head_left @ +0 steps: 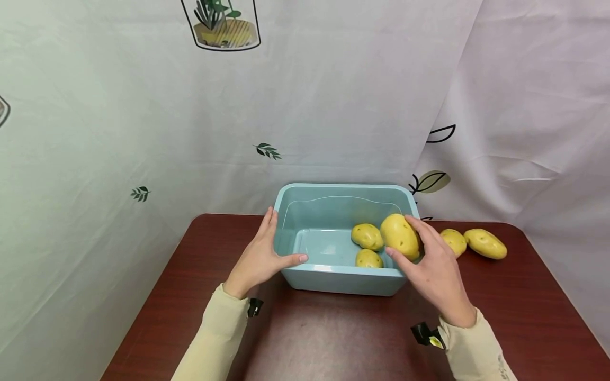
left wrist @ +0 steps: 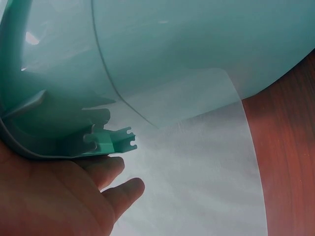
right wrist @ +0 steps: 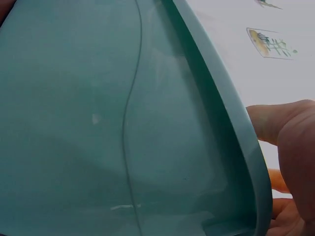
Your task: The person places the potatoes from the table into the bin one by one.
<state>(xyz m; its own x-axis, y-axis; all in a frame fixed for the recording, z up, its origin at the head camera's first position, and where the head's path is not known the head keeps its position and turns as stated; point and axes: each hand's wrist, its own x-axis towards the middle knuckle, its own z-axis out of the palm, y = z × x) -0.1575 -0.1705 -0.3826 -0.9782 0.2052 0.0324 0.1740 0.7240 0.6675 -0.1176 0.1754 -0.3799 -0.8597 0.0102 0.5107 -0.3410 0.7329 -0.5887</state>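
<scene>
A light blue plastic bin (head_left: 345, 189) stands near the back of the table. My left hand (head_left: 257, 259) holds its near left corner, thumb over the front rim and fingers along the outer left side. In the left wrist view, fingers (left wrist: 125, 194) show just beneath the rim. Above the bin's right end, my right hand (head_left: 436, 267) grips a yellow potato (head_left: 399, 234) between thumb and fingers. Inside lie two more potatoes, one farther back (head_left: 367, 236) and one by the front wall (head_left: 369, 258). The right wrist view shows the bin's wall (right wrist: 74, 123) but no potato.
On the dark red table (head_left: 324, 338), right of the bin, lie two potatoes: a rounder potato (head_left: 454, 241), partly behind my right hand, and a longer potato (head_left: 486, 244). A white cloth printed with plants (head_left: 343, 95) hangs behind the table.
</scene>
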